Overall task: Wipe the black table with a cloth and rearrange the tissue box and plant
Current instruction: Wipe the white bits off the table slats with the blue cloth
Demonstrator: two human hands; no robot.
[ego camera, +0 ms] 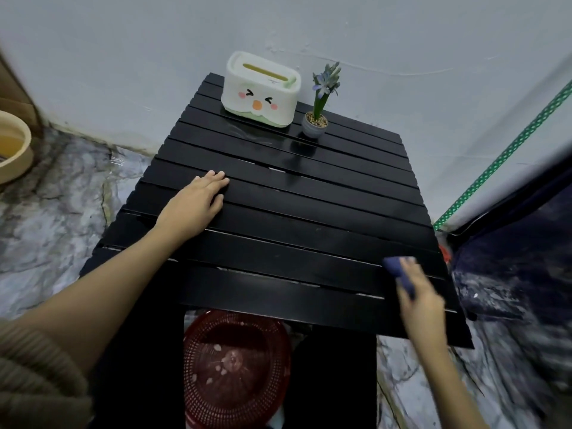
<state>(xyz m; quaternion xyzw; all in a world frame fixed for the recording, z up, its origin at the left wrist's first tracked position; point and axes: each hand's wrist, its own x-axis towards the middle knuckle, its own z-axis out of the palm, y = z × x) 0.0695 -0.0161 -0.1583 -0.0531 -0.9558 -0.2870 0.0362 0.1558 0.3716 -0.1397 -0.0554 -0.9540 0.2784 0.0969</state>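
A black slatted table [309, 218] fills the middle of the head view. At its far edge stands a white and green tissue box [260, 89] with a cartoon face. Just to its right is a small plant [318, 113] with purple flowers in a grey pot. My left hand [198, 202] lies flat on the table's left side, fingers together, holding nothing. My right hand [418, 292] is blurred at the table's near right edge, gripping a dark blue cloth [399, 267] pressed on the slats.
A red mesh basket [235, 366] sits on the floor under the table's near edge. A beige bowl [12, 150] is at far left. A dark fabric structure with a green dotted strap [507, 153] stands at right. The wall runs close behind the table.
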